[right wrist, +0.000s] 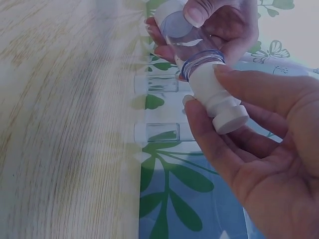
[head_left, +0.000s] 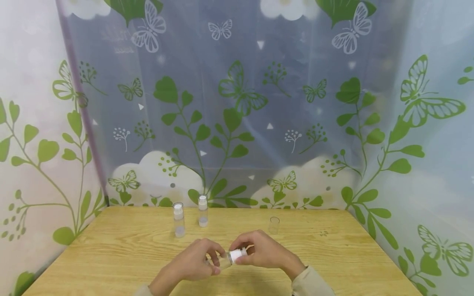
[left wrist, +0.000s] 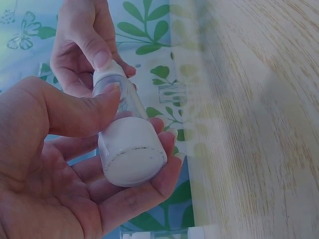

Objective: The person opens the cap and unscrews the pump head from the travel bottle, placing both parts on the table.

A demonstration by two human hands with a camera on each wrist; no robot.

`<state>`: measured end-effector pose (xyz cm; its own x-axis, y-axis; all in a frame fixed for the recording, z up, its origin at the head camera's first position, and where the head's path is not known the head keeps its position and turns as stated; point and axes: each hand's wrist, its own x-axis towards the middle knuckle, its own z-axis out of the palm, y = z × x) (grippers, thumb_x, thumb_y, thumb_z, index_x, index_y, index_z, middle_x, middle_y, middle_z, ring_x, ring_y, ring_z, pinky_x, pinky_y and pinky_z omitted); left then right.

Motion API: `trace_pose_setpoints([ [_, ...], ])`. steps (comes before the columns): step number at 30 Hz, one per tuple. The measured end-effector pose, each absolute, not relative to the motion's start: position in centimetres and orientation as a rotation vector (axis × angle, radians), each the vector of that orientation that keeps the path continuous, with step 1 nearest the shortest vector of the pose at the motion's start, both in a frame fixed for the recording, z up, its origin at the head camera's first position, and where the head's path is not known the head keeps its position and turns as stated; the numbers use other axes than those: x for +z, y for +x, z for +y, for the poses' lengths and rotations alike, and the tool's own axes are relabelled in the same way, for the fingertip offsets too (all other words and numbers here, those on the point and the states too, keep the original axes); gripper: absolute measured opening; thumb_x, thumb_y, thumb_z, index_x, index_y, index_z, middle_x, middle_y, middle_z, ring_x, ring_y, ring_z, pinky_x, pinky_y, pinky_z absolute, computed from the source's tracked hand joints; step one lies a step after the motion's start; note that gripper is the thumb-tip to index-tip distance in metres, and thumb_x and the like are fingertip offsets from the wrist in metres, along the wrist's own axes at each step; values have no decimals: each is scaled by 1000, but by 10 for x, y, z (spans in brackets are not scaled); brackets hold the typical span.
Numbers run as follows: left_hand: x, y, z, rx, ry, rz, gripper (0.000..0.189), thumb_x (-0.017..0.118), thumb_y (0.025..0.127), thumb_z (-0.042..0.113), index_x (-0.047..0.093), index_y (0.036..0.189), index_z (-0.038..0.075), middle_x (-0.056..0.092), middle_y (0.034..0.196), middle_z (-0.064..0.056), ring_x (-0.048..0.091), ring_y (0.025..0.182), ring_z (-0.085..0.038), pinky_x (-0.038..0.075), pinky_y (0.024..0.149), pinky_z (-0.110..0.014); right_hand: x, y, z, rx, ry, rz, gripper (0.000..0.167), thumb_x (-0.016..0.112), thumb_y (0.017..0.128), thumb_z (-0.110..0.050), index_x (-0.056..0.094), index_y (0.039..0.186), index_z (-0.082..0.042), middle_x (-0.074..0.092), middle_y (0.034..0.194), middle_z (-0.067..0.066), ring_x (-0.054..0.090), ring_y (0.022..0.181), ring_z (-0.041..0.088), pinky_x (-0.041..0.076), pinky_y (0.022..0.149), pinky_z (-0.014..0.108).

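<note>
"Head view: a person's left hand (head_left: 196,261) and right hand (head_left: 264,251) hold a small clear pump bottle (head_left: 231,258) above the wood-grain tabletop (head_left: 122,255), front and near centre."

"Which hand has which end?"

"Left at the bottom, right at the top. As seen from the left wrist, the left thumb presses the clear body (left wrist: 132,102) while the fingers curl beneath the white base (left wrist: 130,149). From the right wrist, thumb and forefinger pinch the white collar (right wrist: 205,82), close to the pump head (right wrist: 232,118)."

"Is the bottle upright?"

"Tilted, between the two hands, with its base toward the left and its pump head toward the right. A ridged ring (right wrist: 202,60) shows where body meets collar; whether the collar is fully seated cannot be told."

"And the background?"

"Two more pump bottles stand upright under clear covers at the tabletop's rear left: a nearer bottle (head_left: 179,221) and a farther bottle (head_left: 203,211), close together but apart. One loose clear cap (head_left: 274,226) stands beyond the right hand."

"What frames the scene?"

"A printed curtain (head_left: 296,102) of green leaves, butterflies and pale clouds, behind the tabletop. One pale sleeve (head_left: 311,283) shows at the right wrist."
</note>
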<state>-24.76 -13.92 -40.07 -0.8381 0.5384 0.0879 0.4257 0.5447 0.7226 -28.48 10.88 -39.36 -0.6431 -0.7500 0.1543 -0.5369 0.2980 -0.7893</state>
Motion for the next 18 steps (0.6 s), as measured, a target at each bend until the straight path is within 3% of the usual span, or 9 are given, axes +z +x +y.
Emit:
trace_pose_setpoints([
  [12, -400, -247, -140, 1172, 825, 2627, 33, 78, 79, -1, 74, 112, 2, 76, 88, -6, 64, 70, -12, 55, 63, -26, -393, -285, 110, -1265, -1182, 2299, 23, 74, 94, -10, 73, 117, -6, 74, 116, 14, 68, 95, 2, 59, 79, 21],
  [18, -399, -247, -139, 1167, 828, 2629, 32, 78, 79, -1, 74, 111, 3, 76, 88, -6, 64, 72, -12, 55, 64, -27, -393, -286, 111, -1241, -1209, 2306, 23, 67, 100, -16, 72, 119, -5, 74, 118, 14, 70, 99, 4, 59, 80, 21],
])
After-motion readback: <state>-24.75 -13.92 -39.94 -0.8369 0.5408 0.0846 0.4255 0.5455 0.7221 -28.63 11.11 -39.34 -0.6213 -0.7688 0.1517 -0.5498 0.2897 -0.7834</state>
